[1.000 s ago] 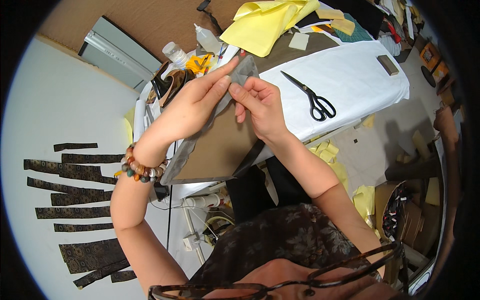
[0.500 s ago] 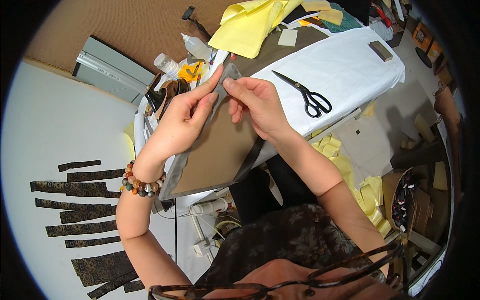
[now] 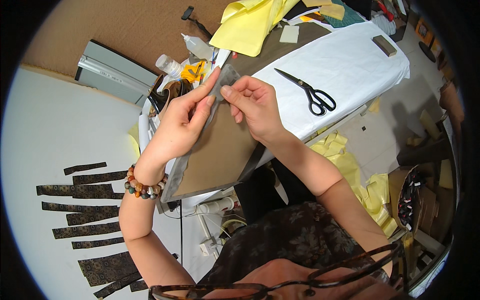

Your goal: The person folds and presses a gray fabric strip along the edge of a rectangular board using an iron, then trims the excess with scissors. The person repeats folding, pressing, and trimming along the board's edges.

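Both hands pinch the narrow top end of a brown panel (image 3: pixel 220 150): left hand (image 3: pixel 182 125) and right hand (image 3: pixel 252 107) closed on it, seemingly on a grey strip. Its long axis runs from the person's lap up toward the table's (image 3: pixel 350 65) near edge, tip pointing away; scissors (image 3: pixel 310 92) lie on the table near the right hand.

I am looking down into a sewing or craft workshop. A work table covered in white cloth (image 3: pixel 350 65) carries black scissors (image 3: pixel 310 92), glue bottles (image 3: pixel 197 47) and sheets of yellow paper (image 3: pixel 250 22). Dark patterned fabric strips (image 3: pixel 82 210) lie in rows on a white surface, and yellow offcuts (image 3: pixel 360 175) litter the floor.
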Available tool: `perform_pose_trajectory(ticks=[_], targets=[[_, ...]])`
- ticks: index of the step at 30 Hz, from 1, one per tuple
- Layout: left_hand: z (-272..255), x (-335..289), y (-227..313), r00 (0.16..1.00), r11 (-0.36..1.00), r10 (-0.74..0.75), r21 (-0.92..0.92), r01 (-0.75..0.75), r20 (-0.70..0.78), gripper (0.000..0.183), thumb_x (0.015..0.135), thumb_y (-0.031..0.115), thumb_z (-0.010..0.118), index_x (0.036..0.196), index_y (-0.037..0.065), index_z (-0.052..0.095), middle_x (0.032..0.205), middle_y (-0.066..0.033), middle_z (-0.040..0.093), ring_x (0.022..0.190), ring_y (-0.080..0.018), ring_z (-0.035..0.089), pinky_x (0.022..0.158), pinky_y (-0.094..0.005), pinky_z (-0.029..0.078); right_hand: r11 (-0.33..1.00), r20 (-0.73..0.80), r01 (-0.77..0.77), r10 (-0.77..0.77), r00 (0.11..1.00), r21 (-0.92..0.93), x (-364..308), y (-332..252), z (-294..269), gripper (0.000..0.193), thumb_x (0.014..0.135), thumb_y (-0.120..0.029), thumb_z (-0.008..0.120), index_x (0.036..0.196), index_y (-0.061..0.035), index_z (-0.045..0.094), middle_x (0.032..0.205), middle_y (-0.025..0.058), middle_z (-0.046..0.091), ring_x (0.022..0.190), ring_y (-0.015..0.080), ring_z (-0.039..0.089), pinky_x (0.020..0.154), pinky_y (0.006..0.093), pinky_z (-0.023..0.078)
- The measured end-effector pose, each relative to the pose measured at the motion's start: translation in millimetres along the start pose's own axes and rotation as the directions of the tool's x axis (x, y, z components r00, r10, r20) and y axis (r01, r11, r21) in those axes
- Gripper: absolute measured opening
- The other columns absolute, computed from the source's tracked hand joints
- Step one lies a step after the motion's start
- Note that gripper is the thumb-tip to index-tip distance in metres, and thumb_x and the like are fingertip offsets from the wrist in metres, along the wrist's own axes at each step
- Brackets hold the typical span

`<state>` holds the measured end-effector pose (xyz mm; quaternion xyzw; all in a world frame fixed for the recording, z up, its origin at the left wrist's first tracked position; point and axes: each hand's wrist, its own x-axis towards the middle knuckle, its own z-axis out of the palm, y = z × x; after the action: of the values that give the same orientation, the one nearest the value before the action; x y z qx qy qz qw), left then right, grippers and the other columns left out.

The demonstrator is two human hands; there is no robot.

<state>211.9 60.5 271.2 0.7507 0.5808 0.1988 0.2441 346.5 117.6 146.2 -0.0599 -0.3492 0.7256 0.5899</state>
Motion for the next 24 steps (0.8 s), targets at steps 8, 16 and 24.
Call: perform_pose_trajectory(ticks=[8, 16, 24], targets=[[3.7, 14.3, -5.2, 0.998, 0.980, -0.034, -0.197, 0.023, -0.051, 0.024, 0.104, 0.019, 0.052, 0.123, 0.005, 0.057, 0.074, 0.0023, 0.049, 0.068, -0.0032, 0.039, 0.061, -0.0212, 0.035, 0.999, 0.018, -0.032, 0.033, 0.999, -0.043, 1.8, -4.4, 1.2, 0.018, 0.093, -0.015, 0.072, 0.081, -0.0045, 0.063, 0.066, -0.0014, 0.060, 0.052, 0.0029, 0.053, 0.044, 0.0180, 0.040], [3.5, 27.6, -10.2, 0.995, 0.998, -0.061, 0.001, 0.061, -0.077, 0.018, 0.100, 0.022, 0.059, 0.099, 0.006, 0.050, 0.056, 0.0018, 0.044, 0.051, -0.0071, 0.037, 0.050, -0.0277, 0.031, 0.976, -0.030, -0.143, 0.140, 0.990, -0.163, 2.1, 1.8, -10.6, 0.028, 0.090, -0.022, 0.077, 0.073, -0.0054, 0.062, 0.059, -0.0021, 0.058, 0.047, 0.0028, 0.050, 0.042, 0.0187, 0.034], [2.6, 27.3, 8.7, 0.994, 0.980, -0.062, 0.185, 0.077, -0.085, 0.026, 0.092, 0.021, 0.068, 0.101, 0.007, 0.048, 0.054, 0.0000, 0.047, 0.048, -0.0107, 0.040, 0.049, -0.0296, 0.033, 0.926, -0.064, 0.015, -0.042, 0.997, -0.378, 2.3, -8.9, -32.3, 0.028, 0.089, -0.027, 0.078, 0.087, -0.0046, 0.062, 0.072, -0.0013, 0.061, 0.064, 0.0029, 0.055, 0.057, 0.0188, 0.040]])
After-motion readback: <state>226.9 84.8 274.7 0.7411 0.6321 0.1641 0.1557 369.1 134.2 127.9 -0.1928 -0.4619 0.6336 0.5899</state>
